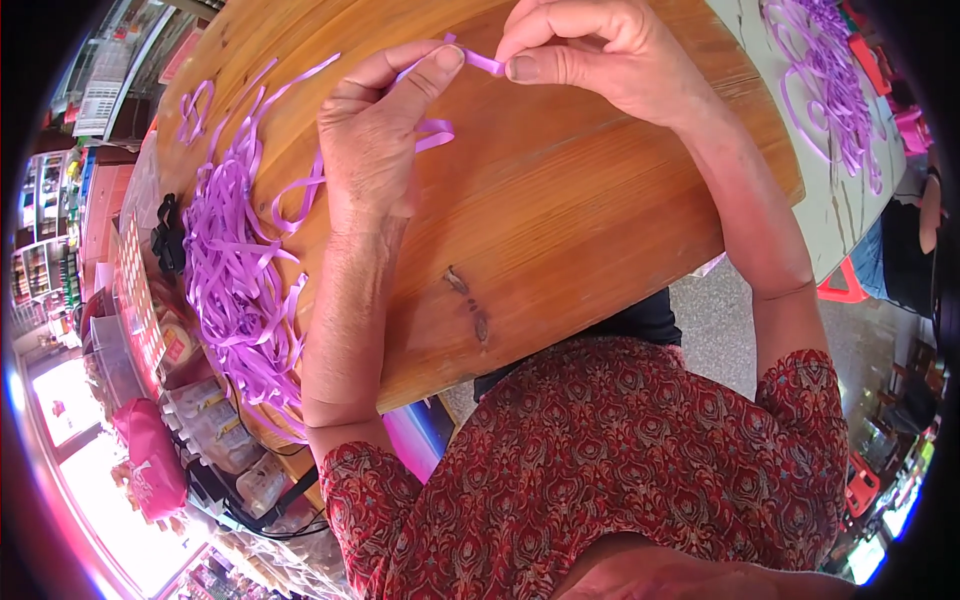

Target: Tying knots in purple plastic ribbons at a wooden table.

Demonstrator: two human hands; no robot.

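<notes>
Between my two hands, above the far part of a round wooden table (pixel 560 190), a narrow purple ribbon (pixel 484 62) is stretched. My left hand (pixel 385 120) pinches it between thumb and forefinger, and a loop of ribbon hangs below that palm. Thumb and forefinger of my right hand (pixel 590 50) close on the ribbon's other end. To the left of my left forearm lies a tangled heap of purple ribbons (pixel 235 265), with several loose strands trailing toward the far side.
A second pile of purple ribbon (pixel 835 80) lies on a pale table at the far right, near another person's arm (pixel 930 210). Left of the wooden table are a black strap-like item (pixel 168 235), a pink bag (pixel 150 458) and clear plastic packages (pixel 210 420).
</notes>
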